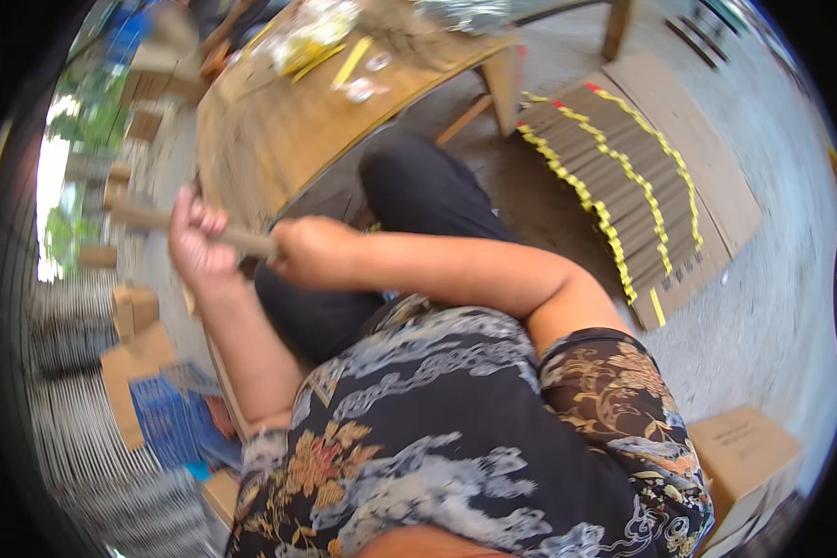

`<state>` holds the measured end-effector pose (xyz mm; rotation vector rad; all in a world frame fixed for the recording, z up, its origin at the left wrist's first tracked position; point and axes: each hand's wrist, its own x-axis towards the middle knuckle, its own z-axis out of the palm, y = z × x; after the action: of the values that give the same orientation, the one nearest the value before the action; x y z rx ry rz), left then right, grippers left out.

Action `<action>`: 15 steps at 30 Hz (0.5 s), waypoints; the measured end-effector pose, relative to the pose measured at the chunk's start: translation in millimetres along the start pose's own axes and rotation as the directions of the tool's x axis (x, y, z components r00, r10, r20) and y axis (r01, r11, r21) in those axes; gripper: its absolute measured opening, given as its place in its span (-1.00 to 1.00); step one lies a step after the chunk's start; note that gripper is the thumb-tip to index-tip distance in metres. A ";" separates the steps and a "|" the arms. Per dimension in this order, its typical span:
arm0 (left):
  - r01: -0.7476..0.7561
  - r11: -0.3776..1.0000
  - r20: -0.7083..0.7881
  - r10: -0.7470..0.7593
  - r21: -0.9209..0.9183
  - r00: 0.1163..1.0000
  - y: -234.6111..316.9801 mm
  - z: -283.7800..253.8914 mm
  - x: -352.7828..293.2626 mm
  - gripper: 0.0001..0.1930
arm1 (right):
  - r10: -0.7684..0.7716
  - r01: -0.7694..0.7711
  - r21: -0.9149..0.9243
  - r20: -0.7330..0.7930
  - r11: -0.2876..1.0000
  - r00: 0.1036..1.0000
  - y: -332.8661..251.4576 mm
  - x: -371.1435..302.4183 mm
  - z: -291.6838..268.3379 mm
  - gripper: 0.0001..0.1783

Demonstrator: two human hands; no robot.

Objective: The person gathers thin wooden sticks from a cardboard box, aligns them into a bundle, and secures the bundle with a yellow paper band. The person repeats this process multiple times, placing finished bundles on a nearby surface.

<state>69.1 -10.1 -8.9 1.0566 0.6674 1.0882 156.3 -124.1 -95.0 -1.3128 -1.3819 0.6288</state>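
Note:
A long, flat brown strip [139, 216] runs between my two hands above the table's near edge; blur hides what it is made of. My left hand [201, 244] has its fingers curled round the middle of the strip, palm turned up. The strip's right end goes into the closed fist of my right hand [312, 253]. My right forearm crosses in front of my body. Under my hands is the wooden table [270, 149], where a yellow strip [352, 61], a small roll of tape [378, 61] and crumpled clear plastic bags [318, 33] lie.
On the floor at right, a cardboard sheet [716, 177] bears a row of brown strips [614, 177] banded with yellow. A carton [749, 456] stands at lower right. Stacked flat sheets [93, 409] and a blue crate [163, 418] are at left. Another person's arm [228, 23] shows beyond the table.

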 end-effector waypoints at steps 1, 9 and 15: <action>0.023 1.000 -0.032 -0.023 -0.002 0.999 -5.5 0.5 3.3 -0.80 | -0.033 0.034 -0.026 0.039 0.999 0.999 7.8 2.0 0.7 -0.69; 0.021 0.996 -0.022 -0.023 -0.086 0.999 -10.8 0.8 -5.4 -0.82 | 0.112 -0.147 0.168 0.202 0.975 0.973 0.7 0.7 1.1 -0.66; -0.012 0.995 -0.123 0.000 -0.102 0.992 -17.9 -5.3 -7.1 -0.84 | 0.205 -0.266 0.139 0.348 0.954 0.915 3.7 5.1 2.7 -0.66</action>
<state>68.8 -16.4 -27.8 0.9093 0.6987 1.1874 156.1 -117.7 -97.4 -1.2737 -1.3990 1.1599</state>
